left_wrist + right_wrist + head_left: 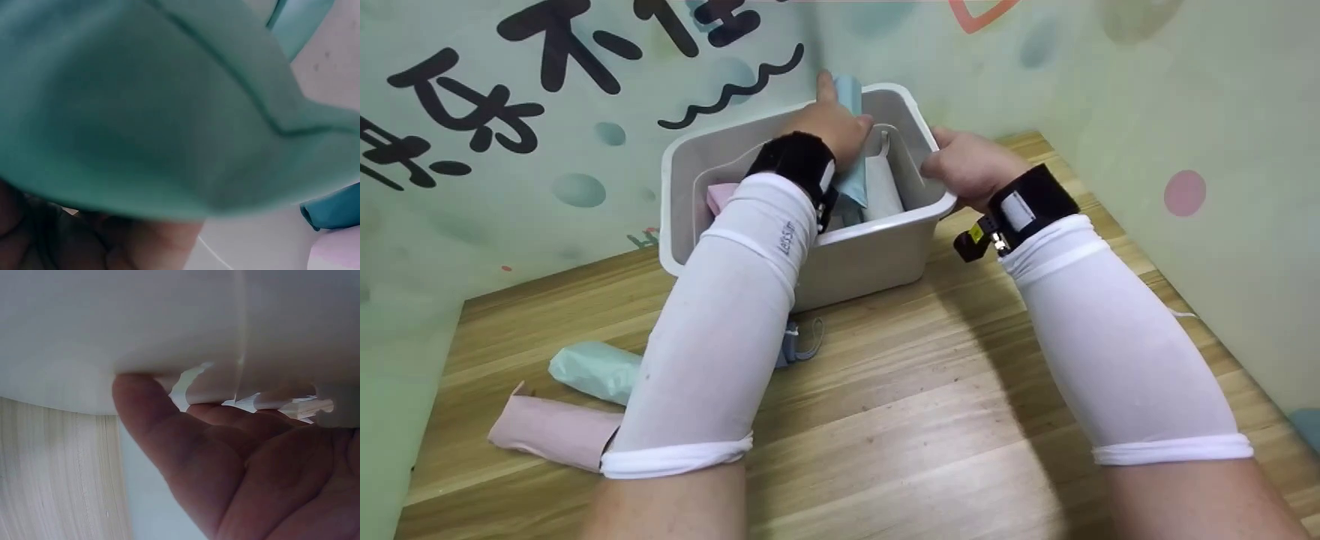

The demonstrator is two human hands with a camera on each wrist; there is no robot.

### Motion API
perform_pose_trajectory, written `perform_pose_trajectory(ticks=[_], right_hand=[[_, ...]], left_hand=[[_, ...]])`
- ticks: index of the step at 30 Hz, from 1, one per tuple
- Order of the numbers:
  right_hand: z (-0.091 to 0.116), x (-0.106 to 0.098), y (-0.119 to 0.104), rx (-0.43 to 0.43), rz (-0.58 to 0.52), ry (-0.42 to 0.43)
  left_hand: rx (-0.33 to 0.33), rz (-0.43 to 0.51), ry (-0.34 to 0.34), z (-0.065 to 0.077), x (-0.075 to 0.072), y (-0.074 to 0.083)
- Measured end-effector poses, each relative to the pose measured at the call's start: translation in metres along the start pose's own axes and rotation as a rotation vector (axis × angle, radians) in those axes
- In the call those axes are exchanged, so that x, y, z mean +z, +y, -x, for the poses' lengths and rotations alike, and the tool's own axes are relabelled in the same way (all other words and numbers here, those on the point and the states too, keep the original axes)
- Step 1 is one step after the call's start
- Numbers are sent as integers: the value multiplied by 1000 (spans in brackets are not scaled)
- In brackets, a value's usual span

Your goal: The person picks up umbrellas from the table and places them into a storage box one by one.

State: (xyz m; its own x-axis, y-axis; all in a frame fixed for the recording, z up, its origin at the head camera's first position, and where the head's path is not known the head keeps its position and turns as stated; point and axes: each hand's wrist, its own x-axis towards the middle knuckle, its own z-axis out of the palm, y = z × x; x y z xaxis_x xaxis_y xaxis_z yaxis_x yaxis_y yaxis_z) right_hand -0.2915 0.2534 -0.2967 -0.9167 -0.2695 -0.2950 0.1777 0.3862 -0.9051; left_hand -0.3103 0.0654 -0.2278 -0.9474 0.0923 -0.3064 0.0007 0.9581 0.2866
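My left hand (832, 131) is inside the light grey plastic bin (870, 262), gripping a light blue folded umbrella (851, 184) that stands steeply against the back rim. In the left wrist view its blurred green-blue fabric (169, 112) covers most of the picture and hides much of the hand. My right hand (975, 165) holds the right end of the bin by its rim. From the right wrist, the thumb (143, 396) presses the bin's wall and the other fingers are partly hidden. A white, long item (883, 187) and a pink item (721, 196) lie inside the bin.
On the wooden table (900, 427) left of the bin lie a mint rolled bundle (596, 369) and a pink rolled bundle (555, 429), partly behind my left forearm. A grey-blue item with a strap (789, 346) sits before the bin. Patterned walls (1110, 97) stand close behind and right.
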Motion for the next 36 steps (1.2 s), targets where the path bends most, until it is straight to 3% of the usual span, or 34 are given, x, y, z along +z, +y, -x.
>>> perform_pose_trajectory(ticks=[10,14,18,25,36], right_hand=[[-2,-2,-1,0,10,-19],[-2,-2,-1,-2,21,-9],[-2,-2,-1,5,11,-13],[-2,-5,2,13,3,-24],[-3,-21,14,14,-44,-22]], left_hand=[[3,-42,-34,-6,4,-7],[-9,2,-17,-8,2,-13],[-58,91,19,-5,-1,-17],[-46,146,97,6,-9,-32],[-26,151,278,32,-24,-82]])
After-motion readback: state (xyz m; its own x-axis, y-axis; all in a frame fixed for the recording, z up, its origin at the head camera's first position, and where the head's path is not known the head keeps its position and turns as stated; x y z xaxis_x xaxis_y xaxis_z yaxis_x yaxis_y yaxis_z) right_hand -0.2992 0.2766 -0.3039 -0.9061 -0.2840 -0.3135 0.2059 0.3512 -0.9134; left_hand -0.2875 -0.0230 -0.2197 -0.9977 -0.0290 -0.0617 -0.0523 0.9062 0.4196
